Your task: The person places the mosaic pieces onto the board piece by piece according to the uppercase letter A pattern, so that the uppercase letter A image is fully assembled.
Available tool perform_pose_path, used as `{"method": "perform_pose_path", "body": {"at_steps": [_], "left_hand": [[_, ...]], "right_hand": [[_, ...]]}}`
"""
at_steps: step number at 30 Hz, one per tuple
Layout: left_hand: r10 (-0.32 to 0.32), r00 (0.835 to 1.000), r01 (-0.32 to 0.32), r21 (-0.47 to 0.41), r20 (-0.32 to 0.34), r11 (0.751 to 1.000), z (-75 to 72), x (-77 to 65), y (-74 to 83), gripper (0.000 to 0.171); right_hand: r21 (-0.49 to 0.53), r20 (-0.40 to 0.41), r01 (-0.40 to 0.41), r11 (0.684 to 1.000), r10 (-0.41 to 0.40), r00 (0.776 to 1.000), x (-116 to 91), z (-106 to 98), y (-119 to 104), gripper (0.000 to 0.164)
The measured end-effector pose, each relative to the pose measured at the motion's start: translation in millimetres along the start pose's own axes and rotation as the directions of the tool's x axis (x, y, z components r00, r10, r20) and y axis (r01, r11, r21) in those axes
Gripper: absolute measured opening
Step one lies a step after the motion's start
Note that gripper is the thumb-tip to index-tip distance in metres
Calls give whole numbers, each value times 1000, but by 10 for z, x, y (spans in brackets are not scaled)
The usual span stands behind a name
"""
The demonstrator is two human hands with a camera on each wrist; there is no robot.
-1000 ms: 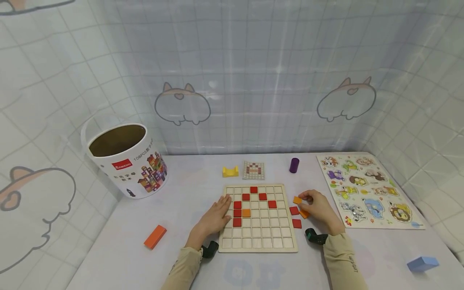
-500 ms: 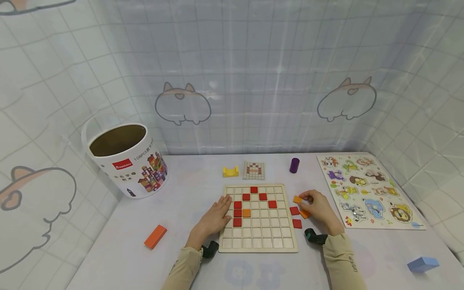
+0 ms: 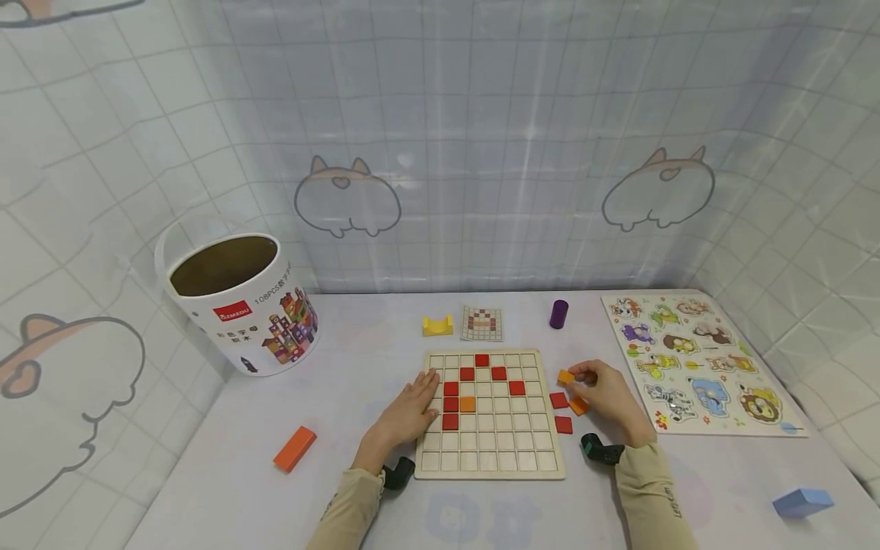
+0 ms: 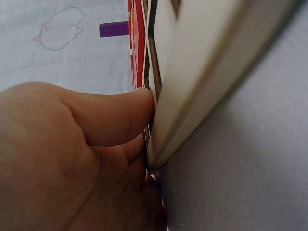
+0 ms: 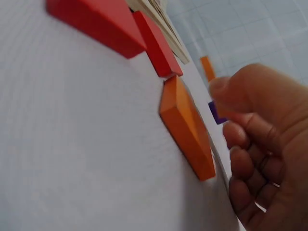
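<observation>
A wooden grid board (image 3: 497,461) lies at the middle of the table in the head view. Several red tiles and one orange tile (image 3: 467,404) sit in its squares. My left hand (image 3: 402,412) rests on the board's left edge with the fingers extended; in the left wrist view the thumb (image 4: 120,115) touches the rim. To the right of the board, my right hand (image 3: 608,393) pinches an orange square tile (image 5: 207,68) between thumb and fingers, raised off the table. Under that hand lies another orange tile (image 5: 185,130), beside two loose red tiles (image 3: 564,425).
Behind the board are a pattern card (image 3: 482,324), a yellow block (image 3: 437,326) and a purple cylinder (image 3: 559,314). An animal puzzle board (image 3: 694,367) lies right. A white bucket (image 3: 254,328) and an orange block (image 3: 295,449) stand left; a blue block (image 3: 802,503) sits front right.
The orange tile pinched in my right hand has risen and tilted slightly. My left hand stays in place on the board.
</observation>
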State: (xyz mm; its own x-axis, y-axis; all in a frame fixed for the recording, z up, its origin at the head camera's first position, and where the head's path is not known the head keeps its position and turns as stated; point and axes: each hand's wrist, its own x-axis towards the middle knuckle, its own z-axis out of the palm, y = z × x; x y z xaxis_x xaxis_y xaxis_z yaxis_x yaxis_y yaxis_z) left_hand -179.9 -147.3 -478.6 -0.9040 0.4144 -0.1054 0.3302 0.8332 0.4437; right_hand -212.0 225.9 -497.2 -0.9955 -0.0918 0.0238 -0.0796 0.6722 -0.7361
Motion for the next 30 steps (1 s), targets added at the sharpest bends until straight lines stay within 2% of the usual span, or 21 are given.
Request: {"method": "perform_pose_path", "body": {"at_steps": [14, 30], "left_hand": [[3, 1000, -3, -6, 1, 1000, -4, 0, -2, 60], [9, 1000, -9, -5, 4, 1000, -5, 5, -8, 61]], "right_hand": [[28, -19, 9, 1000, -8, 1000, 24, -15, -138, 28], [36, -32, 83, 996, -82, 996, 5, 35, -409, 25]]}}
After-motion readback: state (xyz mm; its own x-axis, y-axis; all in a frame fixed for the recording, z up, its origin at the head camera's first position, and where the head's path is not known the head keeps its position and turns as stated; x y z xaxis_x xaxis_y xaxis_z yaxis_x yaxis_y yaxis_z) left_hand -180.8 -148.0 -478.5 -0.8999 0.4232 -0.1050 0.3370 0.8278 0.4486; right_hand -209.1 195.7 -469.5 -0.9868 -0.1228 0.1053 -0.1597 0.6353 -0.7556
